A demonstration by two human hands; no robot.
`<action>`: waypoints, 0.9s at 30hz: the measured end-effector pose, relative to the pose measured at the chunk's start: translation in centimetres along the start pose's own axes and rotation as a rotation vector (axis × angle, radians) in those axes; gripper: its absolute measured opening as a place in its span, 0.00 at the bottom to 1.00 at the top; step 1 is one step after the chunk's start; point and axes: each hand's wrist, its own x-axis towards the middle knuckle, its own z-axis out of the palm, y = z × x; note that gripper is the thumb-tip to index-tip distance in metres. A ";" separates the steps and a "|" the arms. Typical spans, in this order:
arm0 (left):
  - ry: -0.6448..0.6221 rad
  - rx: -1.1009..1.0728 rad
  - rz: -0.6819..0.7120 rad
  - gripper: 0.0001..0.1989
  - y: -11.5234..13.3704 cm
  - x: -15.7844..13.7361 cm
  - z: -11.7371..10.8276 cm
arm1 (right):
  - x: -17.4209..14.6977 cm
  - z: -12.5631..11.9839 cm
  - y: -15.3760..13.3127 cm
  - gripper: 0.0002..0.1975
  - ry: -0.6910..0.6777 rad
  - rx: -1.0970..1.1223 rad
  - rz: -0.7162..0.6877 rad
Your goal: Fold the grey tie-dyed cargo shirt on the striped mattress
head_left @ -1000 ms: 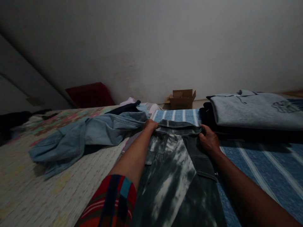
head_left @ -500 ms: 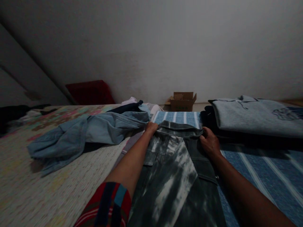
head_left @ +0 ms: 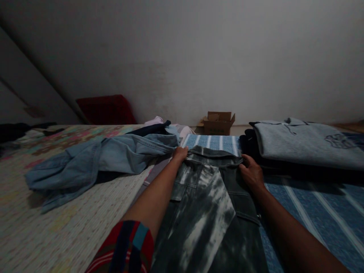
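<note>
A pair of dark grey and white tie-dye pants [head_left: 204,204] lies stretched out before me, its waistband at the far end and its lower part running out of view at the bottom. My left hand [head_left: 180,153] is closed on the left corner of the waistband. At the opposite corner my right hand [head_left: 251,171] pinches the waistband between thumb and fingers. Just left of my left hand lies a crumpled light blue denim garment [head_left: 113,155]. To the right of my right hand, a folded grey hoodie [head_left: 301,142] rests on dark folded clothes [head_left: 284,167].
Under the pants is a blue striped cloth [head_left: 307,212]; a pale patterned cover [head_left: 93,223] spreads to the left. An open cardboard box [head_left: 217,126] stands by the wall [head_left: 193,64]. A red object [head_left: 106,109] leans at the back left. Dark clothes [head_left: 17,132] lie far left.
The view has shifted very slightly. Both hands keep their hold on the waistband, and the pants lie nearly the same as before.
</note>
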 end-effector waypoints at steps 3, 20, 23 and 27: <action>-0.043 -0.327 -0.047 0.22 -1.2 -1.4 -0.6 | 0.0 0.0 0.2 0.25 -0.015 0.032 0.007; -0.337 -1.242 0.069 0.21 -4.7 -4.6 1.3 | -0.3 -0.3 1.6 0.26 -0.072 -0.048 0.000; -0.286 -1.237 0.047 0.19 -4.8 -4.3 2.0 | -0.9 -0.8 1.0 0.26 -0.056 -0.179 -0.075; -0.199 -1.200 0.006 0.15 -4.6 -3.9 2.8 | -3.0 -1.9 -2.5 0.23 0.011 -0.516 -0.368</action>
